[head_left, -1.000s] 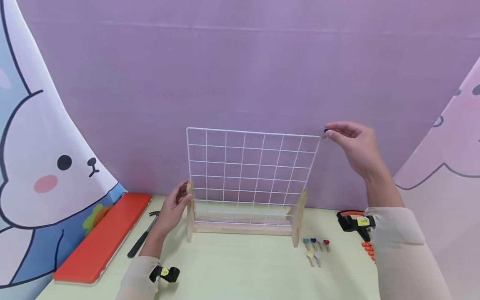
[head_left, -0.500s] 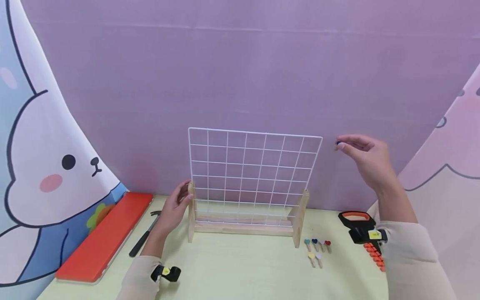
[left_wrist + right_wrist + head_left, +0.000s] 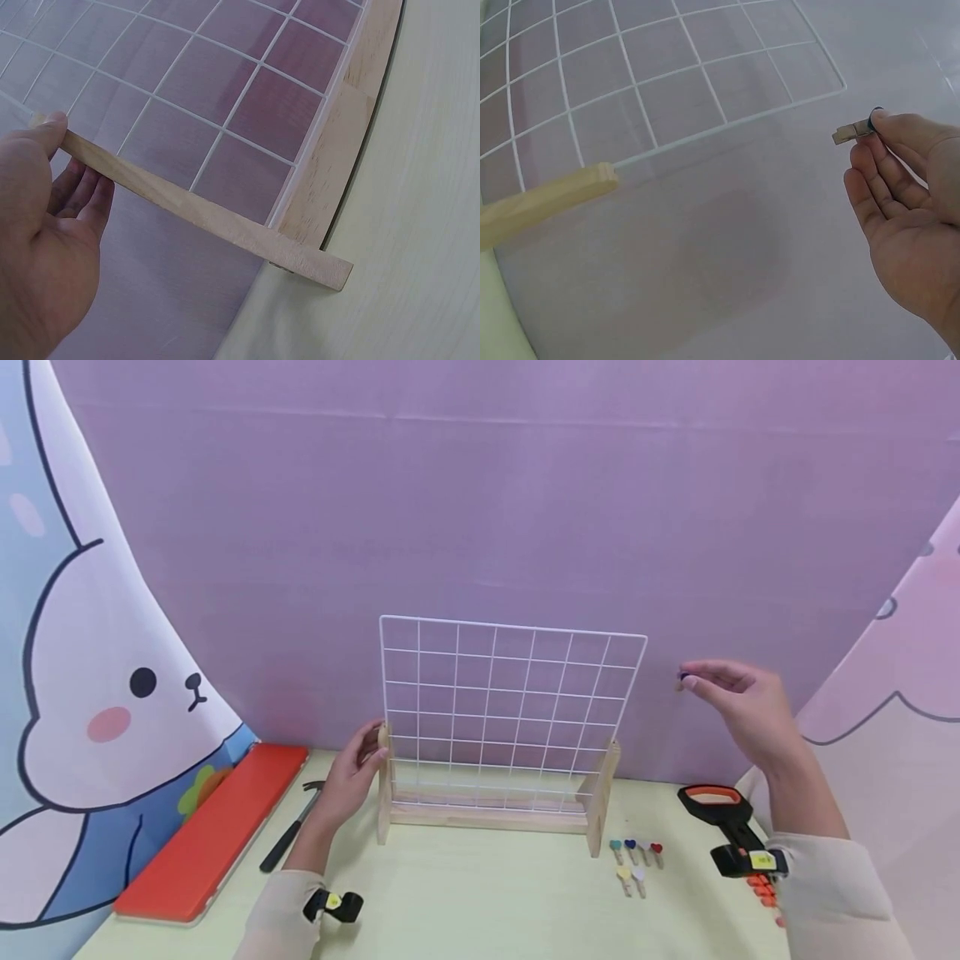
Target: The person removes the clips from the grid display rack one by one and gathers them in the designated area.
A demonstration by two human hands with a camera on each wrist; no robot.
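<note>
A white wire grid (image 3: pixel 510 706) stands upright in a wooden stand (image 3: pixel 487 814) on a pale green table (image 3: pixel 487 902). My left hand (image 3: pixel 352 772) holds the stand's left wooden upright (image 3: pixel 187 206), thumb on its top and fingers behind it. My right hand (image 3: pixel 738 706) is in the air to the right of the grid, below its top corner, pinching a small wooden clip with a dark blue top (image 3: pixel 682 679) between thumb and fingertips. In the right wrist view the clip (image 3: pixel 855 131) sits clear of the grid's corner (image 3: pixel 832 82).
Several small heart-topped wooden clips (image 3: pixel 633 860) lie right of the stand's foot. A black and orange tool (image 3: pixel 720 814) lies at the right, a hammer (image 3: pixel 288 835) and a red flat case (image 3: pixel 213 831) at the left. A purple backdrop (image 3: pixel 480 527) rises behind.
My right hand has moved down and to the right, away from the grid's top right corner, with the clip still pinched. The left hand has stayed on the stand.
</note>
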